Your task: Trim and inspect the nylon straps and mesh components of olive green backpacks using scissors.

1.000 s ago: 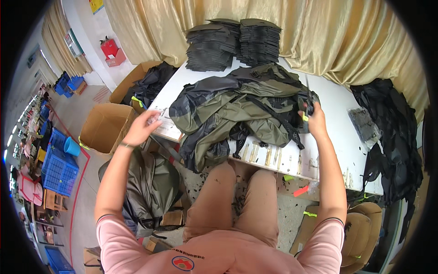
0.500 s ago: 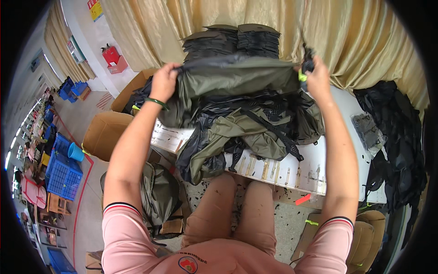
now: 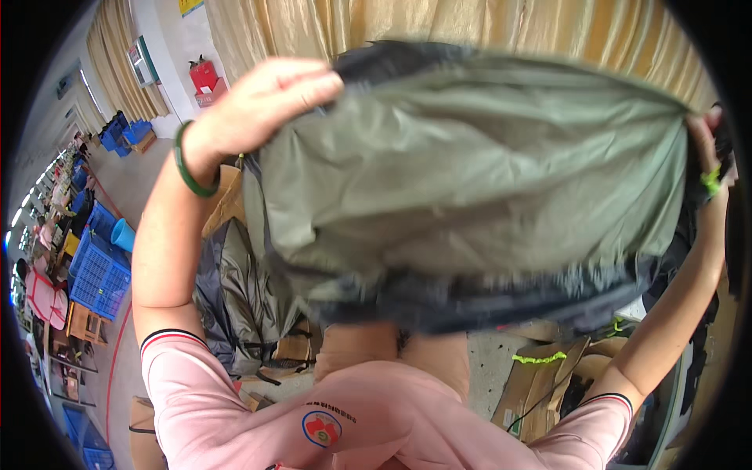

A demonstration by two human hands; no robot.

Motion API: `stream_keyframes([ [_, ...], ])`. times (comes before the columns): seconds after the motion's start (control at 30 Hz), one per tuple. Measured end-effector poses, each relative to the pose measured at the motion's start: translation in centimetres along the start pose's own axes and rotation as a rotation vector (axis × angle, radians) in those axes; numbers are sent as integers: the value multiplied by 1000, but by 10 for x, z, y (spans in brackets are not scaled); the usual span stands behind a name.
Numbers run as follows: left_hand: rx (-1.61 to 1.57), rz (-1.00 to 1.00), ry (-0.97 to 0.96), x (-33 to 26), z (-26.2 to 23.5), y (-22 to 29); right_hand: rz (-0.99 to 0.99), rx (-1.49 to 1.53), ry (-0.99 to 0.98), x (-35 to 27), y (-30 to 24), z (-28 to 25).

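Observation:
A large olive-green fabric bag (image 3: 478,164) with dark, blurred edges is stretched wide in front of me, raised toward my head. My left hand (image 3: 270,102), with a green bangle at the wrist, is closed on its upper left edge. At the far right my right hand (image 3: 709,141) grips the other end, its fingers partly hidden by the cloth. A dark object with a bright yellow-green band (image 3: 710,182) is also at that hand; its kind is too blurred to make out. The raised bag hides most of the table.
More grey and olive bags (image 3: 254,305) lie low at my left, beside cardboard. Flattened cardboard (image 3: 540,384) with a yellow-green strip lies at lower right. Gold curtains (image 3: 548,27) hang behind. Blue crates (image 3: 102,266) and a blue bucket (image 3: 123,235) stand far left.
Both hands have risen toward me and spread apart, carrying the bag up off the pile. It now fills the middle of the view and covers the table and the dark stacks behind.

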State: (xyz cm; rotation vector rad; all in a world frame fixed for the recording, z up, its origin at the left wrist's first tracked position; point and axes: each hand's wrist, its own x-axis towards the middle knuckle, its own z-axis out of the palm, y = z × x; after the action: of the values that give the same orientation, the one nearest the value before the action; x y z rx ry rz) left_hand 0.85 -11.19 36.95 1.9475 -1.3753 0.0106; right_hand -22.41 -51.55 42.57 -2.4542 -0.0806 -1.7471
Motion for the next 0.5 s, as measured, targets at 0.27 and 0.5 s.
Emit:
stream_keyframes([
  [0.27,165,-236,-76,-67,160,-136,420,40,-522,-194,17,98],
  [0.5,20,-53,-555,-186,220,-107,1060,595,-847,-376,28,83],
])
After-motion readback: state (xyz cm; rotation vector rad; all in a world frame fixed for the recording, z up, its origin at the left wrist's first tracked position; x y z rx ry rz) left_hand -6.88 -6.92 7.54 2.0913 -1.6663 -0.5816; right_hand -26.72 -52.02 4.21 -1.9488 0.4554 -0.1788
